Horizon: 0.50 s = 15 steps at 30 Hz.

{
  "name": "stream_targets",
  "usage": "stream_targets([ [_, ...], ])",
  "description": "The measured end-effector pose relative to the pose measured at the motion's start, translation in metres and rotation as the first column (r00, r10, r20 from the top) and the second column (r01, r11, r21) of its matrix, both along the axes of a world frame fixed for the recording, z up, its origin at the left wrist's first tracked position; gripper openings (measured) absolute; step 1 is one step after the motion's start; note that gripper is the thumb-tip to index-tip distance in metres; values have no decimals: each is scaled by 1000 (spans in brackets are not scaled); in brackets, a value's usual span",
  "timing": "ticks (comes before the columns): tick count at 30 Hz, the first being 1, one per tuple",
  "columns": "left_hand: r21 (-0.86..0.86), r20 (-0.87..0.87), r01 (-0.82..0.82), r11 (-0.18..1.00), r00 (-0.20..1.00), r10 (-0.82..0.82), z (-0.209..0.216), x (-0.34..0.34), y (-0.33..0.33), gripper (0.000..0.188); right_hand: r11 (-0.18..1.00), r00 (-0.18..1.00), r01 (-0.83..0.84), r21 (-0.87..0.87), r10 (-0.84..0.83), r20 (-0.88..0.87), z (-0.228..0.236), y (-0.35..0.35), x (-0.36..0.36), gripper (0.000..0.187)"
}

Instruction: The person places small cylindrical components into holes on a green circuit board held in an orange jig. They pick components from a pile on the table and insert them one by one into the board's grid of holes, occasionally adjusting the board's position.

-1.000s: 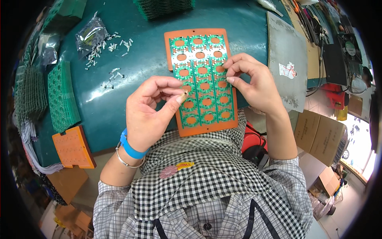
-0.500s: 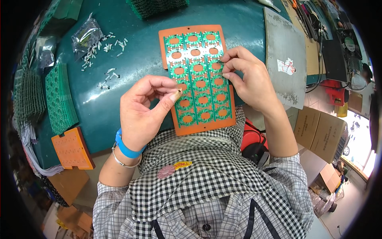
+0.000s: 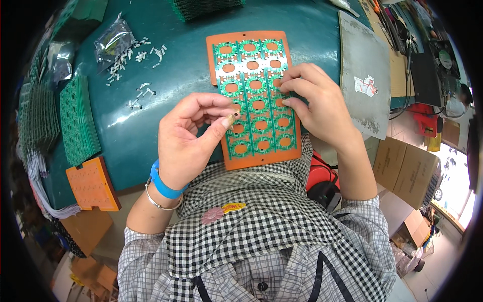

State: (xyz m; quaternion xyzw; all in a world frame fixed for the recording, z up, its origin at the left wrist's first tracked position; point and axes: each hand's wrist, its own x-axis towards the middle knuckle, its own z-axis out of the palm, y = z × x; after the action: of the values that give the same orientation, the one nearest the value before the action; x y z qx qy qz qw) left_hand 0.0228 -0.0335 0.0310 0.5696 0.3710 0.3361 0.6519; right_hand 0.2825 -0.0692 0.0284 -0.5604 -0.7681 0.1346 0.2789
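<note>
A green circuit board panel (image 3: 259,113) with several oval openings lies on an orange fixture plate (image 3: 248,161), in front of me at the table's near edge. My left hand (image 3: 193,133) is over the panel's left side, thumb and forefinger pinched around a small dark-tipped part (image 3: 236,115). At the panel's right edge, the curled fingers of my right hand (image 3: 319,100) are over the right column of openings. Thumb and fingertips are drawn close together there; whatever lies between them is too small to make out.
Small clear-and-white parts (image 3: 118,68) are scattered beside a plastic bag (image 3: 113,43). Stacked green panels (image 3: 79,121) stand at the left, above another orange plate (image 3: 92,183). More panels (image 3: 206,7) are at the back. A grey board (image 3: 363,75) lies right; cartons (image 3: 406,168) are beyond.
The panel and plate appear slightly farther right in view, along with most of the table. Both hands keep nearly the same poses, the left a little farther right over the panel.
</note>
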Motion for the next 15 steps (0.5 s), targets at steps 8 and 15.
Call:
stream_targets([
  [8,-169,108,130,977,988,-112,2,0,-5,28,970,921,-207,129,238,-308,15,-3,-46,20],
  [15,-292,157,232,928,969,-193,-1,-9,-4,26,946,897,-293,135,321,-303,15,-4,-50,20],
])
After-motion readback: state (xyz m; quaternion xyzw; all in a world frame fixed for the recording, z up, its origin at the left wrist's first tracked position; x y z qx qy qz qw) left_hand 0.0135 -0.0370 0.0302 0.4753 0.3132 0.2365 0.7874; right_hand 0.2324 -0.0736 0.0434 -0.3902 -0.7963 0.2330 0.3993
